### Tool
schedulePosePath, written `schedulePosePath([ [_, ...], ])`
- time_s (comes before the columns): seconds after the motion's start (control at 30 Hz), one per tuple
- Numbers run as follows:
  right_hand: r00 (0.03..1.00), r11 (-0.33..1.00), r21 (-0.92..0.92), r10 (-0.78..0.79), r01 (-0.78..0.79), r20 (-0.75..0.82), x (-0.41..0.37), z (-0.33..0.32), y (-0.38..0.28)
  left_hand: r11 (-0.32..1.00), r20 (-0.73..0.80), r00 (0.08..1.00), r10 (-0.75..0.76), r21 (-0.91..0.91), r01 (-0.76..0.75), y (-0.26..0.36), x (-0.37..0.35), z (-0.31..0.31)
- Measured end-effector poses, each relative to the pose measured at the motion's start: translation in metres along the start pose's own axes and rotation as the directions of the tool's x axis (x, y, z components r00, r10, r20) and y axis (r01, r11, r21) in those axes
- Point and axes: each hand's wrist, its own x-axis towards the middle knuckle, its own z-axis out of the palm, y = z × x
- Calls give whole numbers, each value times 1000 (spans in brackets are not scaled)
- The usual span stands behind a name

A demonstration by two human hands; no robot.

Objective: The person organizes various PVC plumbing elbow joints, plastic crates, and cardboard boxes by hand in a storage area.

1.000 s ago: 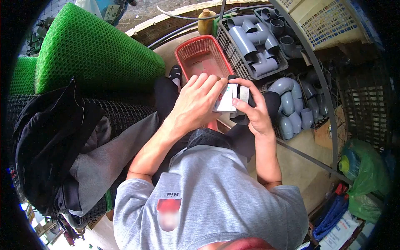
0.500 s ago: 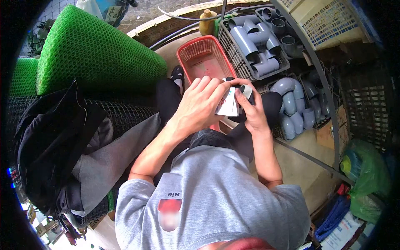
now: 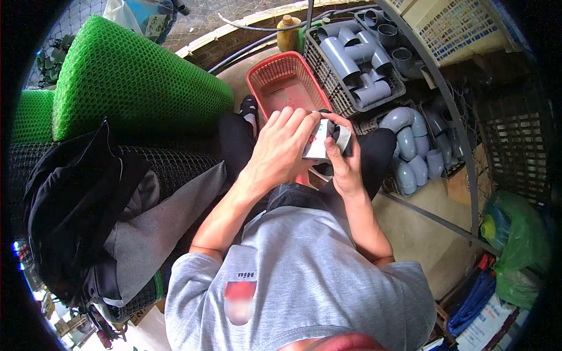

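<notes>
Both hands meet above my lap, in front of the red basket. My left hand [image 3: 280, 142] lies over the left side of a small white box [image 3: 317, 145] with red print, its fingers bent round the top edge. My right hand [image 3: 346, 167] grips the right side, thumb in front and index finger curled over the top. Between the right thumb and fingers sits a dark round piece with a grey band [image 3: 342, 140], against the box; its kind I cannot make out. The fingertips behind the box are hidden.
A red plastic basket [image 3: 271, 68] stands on the floor ahead. Crates of grey pipe fittings [image 3: 366, 55] and pipe elbows [image 3: 405, 143] are at the right. Rolled green mesh [image 3: 140, 76] and a black-and-grey jacket [image 3: 76, 205] lie left. A metal bar [image 3: 430, 215] crosses at right.
The white box has tilted slightly in my hands. My right thumb has shifted down and left along it, and the banded round piece has turned a little.
</notes>
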Motion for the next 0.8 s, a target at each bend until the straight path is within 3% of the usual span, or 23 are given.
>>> schedulePosePath([
  [0.13,999,998,-49,-36,37,28,3,-2,-10,999,-49,999,11,-48,-13,1,1,1],
  [0.2,991,921,375,124,-100,-40,7,-5,-14,990,-11,999,-50,-135,48,-1,1,-2],
  [0.23,984,889,442,165,-119,-66,8,-6,-22,990,-16,999,-47,-130,44,-3,0,-1],
  [0.3,965,918,395,76,31,-252,9,-11,-20,813,-2,965,-262,-540,220,-9,-5,4],
  [0.37,947,954,215,-141,207,-289,5,-3,-31,779,28,954,-297,-571,259,-14,-8,15],
  [0.4,937,930,-166,-343,327,-73,5,-9,-36,802,-9,961,-275,-553,224,-13,-10,23],
  [0.43,879,735,-487,-432,472,200,4,-15,-43,822,-42,967,-251,-537,190,-11,-11,27],
  [0.47,921,734,-561,-257,383,292,2,0,-58,904,-68,984,-163,-410,122,-10,-9,26],
  [0.5,868,564,-663,-367,493,334,9,11,-56,933,-99,987,-130,-350,88,-13,-13,36],
  [0.57,919,662,-637,-279,395,280,16,4,-55,946,-45,981,-190,-276,171,-8,-11,28],
  [0.63,933,690,-628,-280,359,225,19,2,-52,959,-84,986,-144,-257,118,-3,-7,17],
  [0.7,938,664,-663,-247,347,244,15,6,-50,973,-94,980,-177,-165,160,-4,-5,10],
  [0.77,854,535,-666,-338,520,395,10,9,-46,966,-69,969,-238,-125,228,-12,-9,12],
  [0.8,863,539,-675,-333,505,380,8,13,-45,973,-68,973,-220,-91,213,-14,-12,13],
])
